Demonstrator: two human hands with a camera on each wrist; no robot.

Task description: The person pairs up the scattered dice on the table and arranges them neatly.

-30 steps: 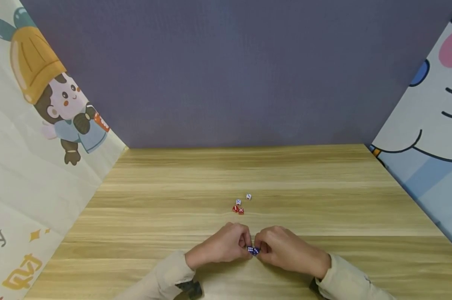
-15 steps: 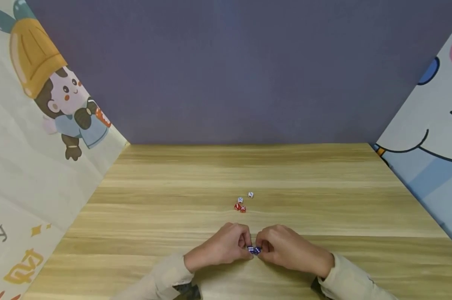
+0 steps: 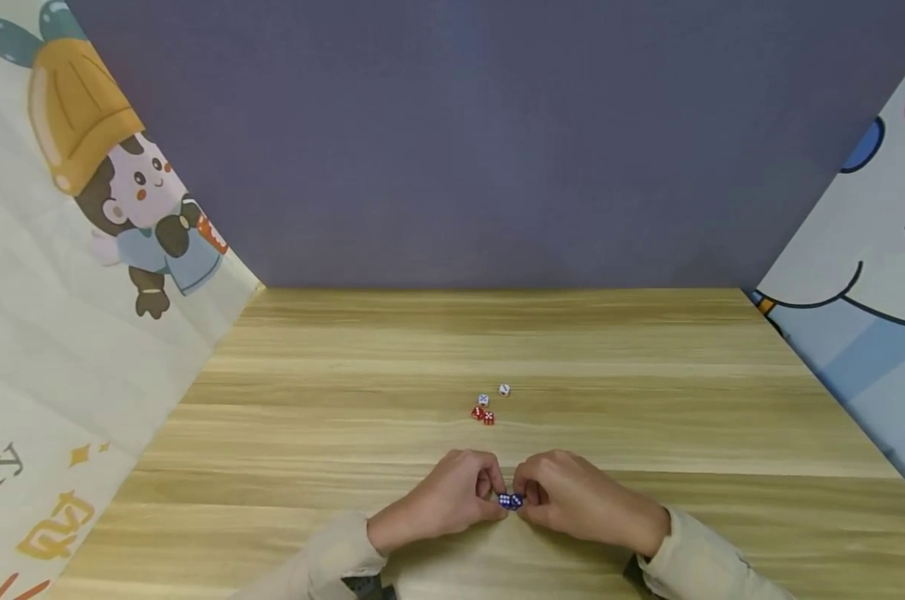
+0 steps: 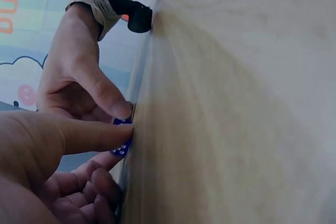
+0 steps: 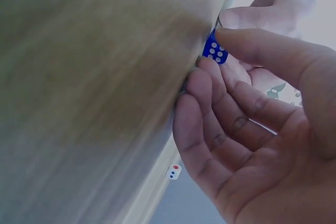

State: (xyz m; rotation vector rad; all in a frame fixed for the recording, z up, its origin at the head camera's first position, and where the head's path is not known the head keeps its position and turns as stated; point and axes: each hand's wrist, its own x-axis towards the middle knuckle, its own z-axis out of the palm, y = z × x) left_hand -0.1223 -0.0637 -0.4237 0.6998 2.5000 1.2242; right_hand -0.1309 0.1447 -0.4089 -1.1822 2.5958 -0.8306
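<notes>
Room over table (image 3: 310, 392) left and right; blue dice (image 3: 505, 501) plug gap between left hand (image 3: 456, 492), right hand (image 3: 582, 500); red dice (image 3: 488, 418), white dice (image 3: 483, 400) farther.

Those dice (image 3: 505, 501) in deep blue carry white pips. The red dice (image 3: 488, 418) are spotted white too, and the white dice (image 3: 483, 401) show blue pips, one also a red spot. The bench (image 3: 610, 375) is honey and pale-yellow wood grain, the panel (image 3: 452, 158) plain slate purple, the sleeves (image 3: 342, 550) cream. An off-white sheet (image 3: 25, 350) bears a mustard-hatted cartoon figure (image 3: 148, 187) in pale blue.
</notes>
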